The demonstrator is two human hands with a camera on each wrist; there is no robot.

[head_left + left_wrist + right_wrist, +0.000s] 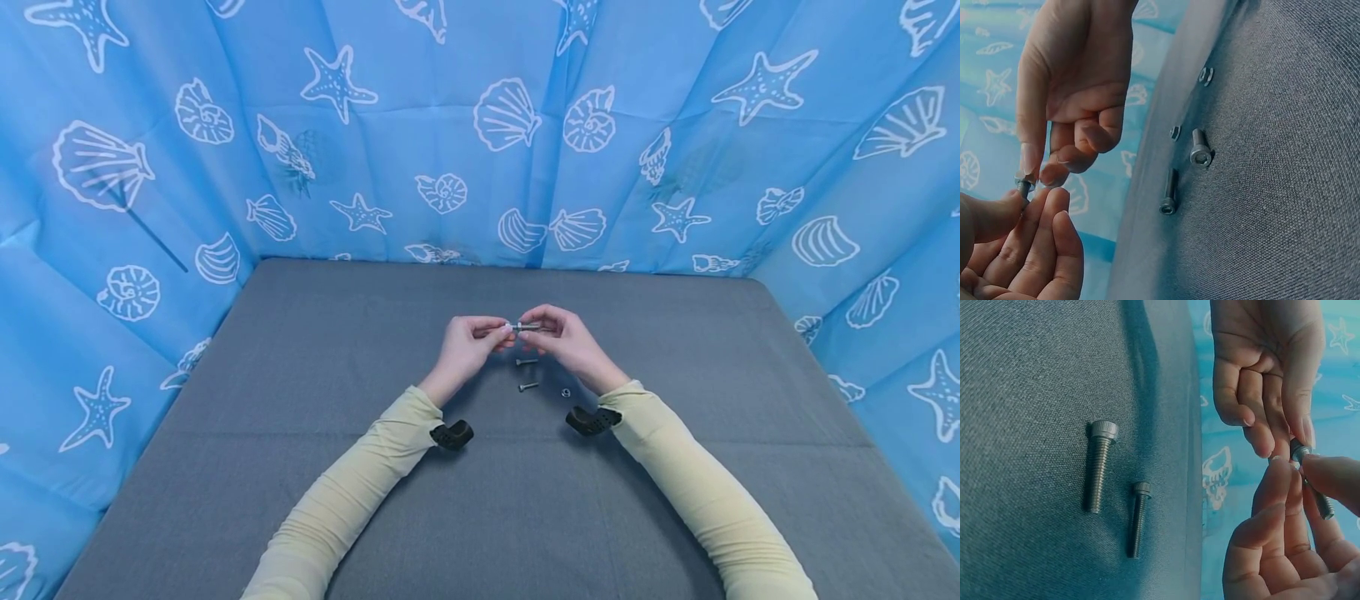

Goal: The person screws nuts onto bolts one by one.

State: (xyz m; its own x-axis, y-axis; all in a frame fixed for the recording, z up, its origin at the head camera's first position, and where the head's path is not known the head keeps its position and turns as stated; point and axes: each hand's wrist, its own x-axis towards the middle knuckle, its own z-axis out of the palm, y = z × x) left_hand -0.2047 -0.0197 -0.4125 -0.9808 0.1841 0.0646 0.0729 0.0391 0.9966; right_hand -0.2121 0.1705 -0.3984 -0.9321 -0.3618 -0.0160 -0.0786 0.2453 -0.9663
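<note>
In the head view my left hand [467,346] pinches the head end of a bolt [530,327] between thumb and fingers. My right hand [572,340] meets it from the other side, thumb and fingertips on a small nut [1025,179] around the shank. The threaded end of this bolt [1324,506] sticks out past the right fingers in the right wrist view. Fingertips partly cover the head and the nut. Two loose socket-head bolts, a thicker bolt [1099,467] and a thinner bolt [1139,519], lie on the table below the hands.
Two loose nuts, a nearer nut [1207,76] and a farther nut [1175,132], lie on the grey cloth-covered table [337,333]. A blue curtain [450,125] with white shells surrounds its back and sides. Black wrist cameras hang by the left sleeve [360,475] and right sleeve [690,475].
</note>
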